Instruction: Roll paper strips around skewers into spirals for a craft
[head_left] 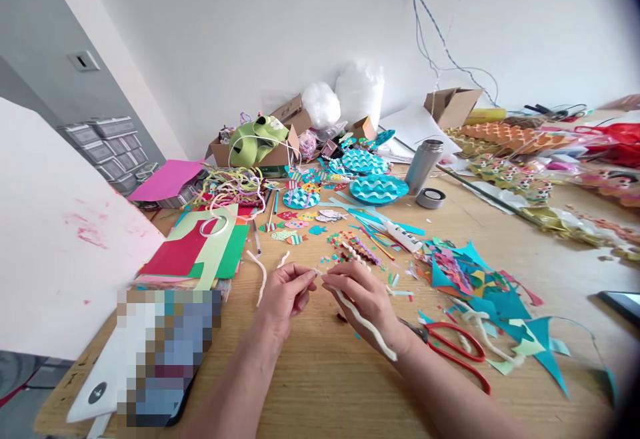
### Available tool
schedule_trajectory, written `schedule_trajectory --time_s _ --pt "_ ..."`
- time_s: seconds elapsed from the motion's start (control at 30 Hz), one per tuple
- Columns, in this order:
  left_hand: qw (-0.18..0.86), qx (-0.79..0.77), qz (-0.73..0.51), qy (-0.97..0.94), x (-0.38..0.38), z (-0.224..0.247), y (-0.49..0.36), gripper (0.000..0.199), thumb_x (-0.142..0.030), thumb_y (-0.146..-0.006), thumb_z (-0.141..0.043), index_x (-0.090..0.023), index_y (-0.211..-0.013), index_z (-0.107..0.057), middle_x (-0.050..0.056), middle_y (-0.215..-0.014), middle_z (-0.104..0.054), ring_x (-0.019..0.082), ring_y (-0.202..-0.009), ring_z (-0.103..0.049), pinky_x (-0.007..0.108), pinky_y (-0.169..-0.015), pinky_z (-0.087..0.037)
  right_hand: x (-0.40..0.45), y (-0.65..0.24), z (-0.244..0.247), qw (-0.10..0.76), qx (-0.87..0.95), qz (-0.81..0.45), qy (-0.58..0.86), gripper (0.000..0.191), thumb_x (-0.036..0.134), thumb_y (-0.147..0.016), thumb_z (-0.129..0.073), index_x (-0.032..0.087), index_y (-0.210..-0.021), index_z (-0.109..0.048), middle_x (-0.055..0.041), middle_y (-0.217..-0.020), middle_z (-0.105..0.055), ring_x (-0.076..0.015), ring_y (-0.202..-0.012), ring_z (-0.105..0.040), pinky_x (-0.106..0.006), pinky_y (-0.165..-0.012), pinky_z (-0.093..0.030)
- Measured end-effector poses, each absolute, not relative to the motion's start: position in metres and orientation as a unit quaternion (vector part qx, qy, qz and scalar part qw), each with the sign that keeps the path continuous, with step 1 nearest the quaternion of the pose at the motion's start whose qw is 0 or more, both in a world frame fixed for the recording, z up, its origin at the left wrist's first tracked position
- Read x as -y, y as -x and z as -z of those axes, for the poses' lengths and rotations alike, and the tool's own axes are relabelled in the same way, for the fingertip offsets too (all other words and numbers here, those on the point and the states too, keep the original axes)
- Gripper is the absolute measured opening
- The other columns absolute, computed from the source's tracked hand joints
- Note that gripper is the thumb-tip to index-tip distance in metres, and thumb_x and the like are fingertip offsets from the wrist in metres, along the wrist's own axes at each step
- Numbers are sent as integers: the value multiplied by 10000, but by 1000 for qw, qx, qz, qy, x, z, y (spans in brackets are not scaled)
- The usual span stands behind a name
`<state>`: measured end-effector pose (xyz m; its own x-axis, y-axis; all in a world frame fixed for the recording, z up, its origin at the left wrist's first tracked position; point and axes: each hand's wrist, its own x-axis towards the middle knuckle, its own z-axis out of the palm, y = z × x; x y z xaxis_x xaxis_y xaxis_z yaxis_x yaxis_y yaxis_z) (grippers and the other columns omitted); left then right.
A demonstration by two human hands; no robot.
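In the head view, the right hand [364, 296] pinches a fuzzy white stem [369, 326], its curve trailing toward five o'clock; the left hand [293, 287] is pinched closed, perhaps on the stem's blurred tip. Smooth wooden table [325, 386] stretches toward six o'clock. Red-looped scissors [460, 361] crowd four o'clock, blades hidden behind the right hand.

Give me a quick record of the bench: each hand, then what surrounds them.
Left hand: fingertips pinched near the right hand's; grip unclear
Right hand: holds white fuzzy pipe cleaner
Right side: red-handled scissors, partly hidden by the right arm
Left side: green paper sheet
Beyond hands: patterned paper fish cutouts; upright silver metal flask
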<state>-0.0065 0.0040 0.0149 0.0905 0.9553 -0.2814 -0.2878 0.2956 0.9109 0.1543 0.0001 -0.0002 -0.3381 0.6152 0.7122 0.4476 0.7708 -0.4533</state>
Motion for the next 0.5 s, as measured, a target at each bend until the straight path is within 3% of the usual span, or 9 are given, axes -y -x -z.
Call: schedule_trajectory --time_s 0.17,0.33,0.5 --pt "563 -514 -491 -421 -2 -12 2 237 -347 -642 -673 -146 -637 -546 -34 -522 -542 24 -314 -328 174 -323 -183 3 -155 -6 414 851 -64 315 193 156 -877 -439 174 -997 -589 -82 -844 -593 -164 -757 -541 -289 -665 -461" --pt "386 -542 -472 -579 3 -8 -2 184 -336 -719 -607 -167 -649 -596 20 -589 -589 118 -514 -512 221 -495 -366 5 -155 -12 393 860 -52 321 216 143 -889 -390 156 -933 -601 -86 -784 -591 -163 -714 -522 -276 -627 -438" --pt "211 -548 -396 -706 9 -9 -4 141 -234 -781 -526 -190 -659 -580 27 -656 -583 141 -609 -515 238 -579 -344 -5 -157 -6 424 835 -118 330 174 154 -868 -442 165 -854 -615 -73 -778 -574 -164 -722 -517 -284 -655 -424"
